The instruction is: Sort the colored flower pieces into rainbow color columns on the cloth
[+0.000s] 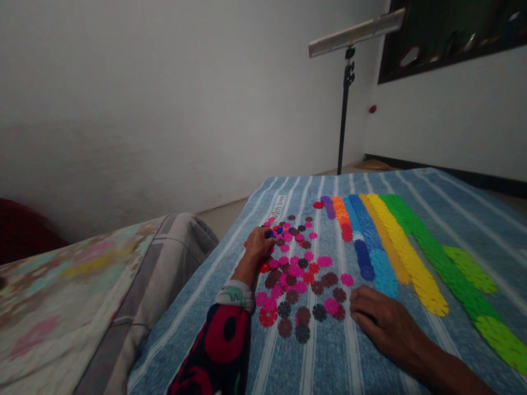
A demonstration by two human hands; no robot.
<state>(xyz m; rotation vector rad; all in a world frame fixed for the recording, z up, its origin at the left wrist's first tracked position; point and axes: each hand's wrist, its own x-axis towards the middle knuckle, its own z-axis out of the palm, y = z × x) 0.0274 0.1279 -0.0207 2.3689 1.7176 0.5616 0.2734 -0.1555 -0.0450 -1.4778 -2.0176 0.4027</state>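
Several flat flower-shaped plastic discs (302,274) in pink, red and dark brown lie scattered on a blue striped cloth (329,362). My left hand (260,244) reaches into the far left of the pile, fingers curled over a few discs, one of them blue. My right hand (381,318) rests palm down on the cloth, fingers loosely together beside the nearest dark discs. To the right, discs lie sorted in long colour rows: purple (328,207), orange-red (341,216), blue (364,241), yellow (411,258) and green (448,269).
A patterned pillow or quilt (82,296) lies to the left of the cloth. A black stand (345,115) with a long light bar (356,33) rises behind the cloth, near the white wall. A dark framed window (453,33) is at the upper right.
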